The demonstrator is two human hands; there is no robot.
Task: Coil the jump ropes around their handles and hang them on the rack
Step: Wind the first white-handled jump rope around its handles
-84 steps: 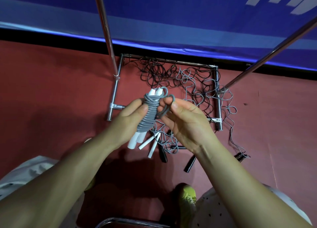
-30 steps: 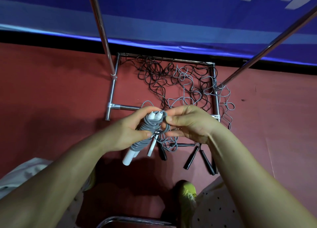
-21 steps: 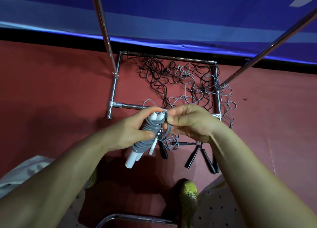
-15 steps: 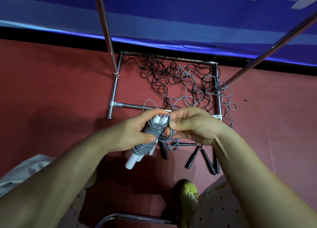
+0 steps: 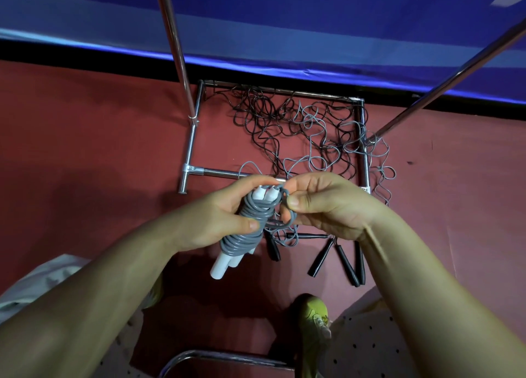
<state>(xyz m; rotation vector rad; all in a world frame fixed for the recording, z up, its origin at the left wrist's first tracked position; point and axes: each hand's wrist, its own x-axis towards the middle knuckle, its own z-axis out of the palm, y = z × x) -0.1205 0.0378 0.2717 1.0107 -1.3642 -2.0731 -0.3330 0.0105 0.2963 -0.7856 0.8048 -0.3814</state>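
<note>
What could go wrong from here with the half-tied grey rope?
1. The right hand only pinches the end loop of the grey coiled jump rope; if it slips, the wraps around the white handles may spring loose.
2. The tangled black and grey ropes across the chrome rack base could snag a foot.

Left hand (image 5: 216, 221) gripping coiled grey jump rope (image 5: 250, 224), right hand (image 5: 327, 206) pinching its loose end, rack (image 5: 193, 138) beyond

A single head-worn camera looks steeply down from close above both hands (image 5: 284, 212), facing forward; the rack's base (image 5: 190, 149) lies beyond them, a shoe (image 5: 313, 320) beneath.
</note>
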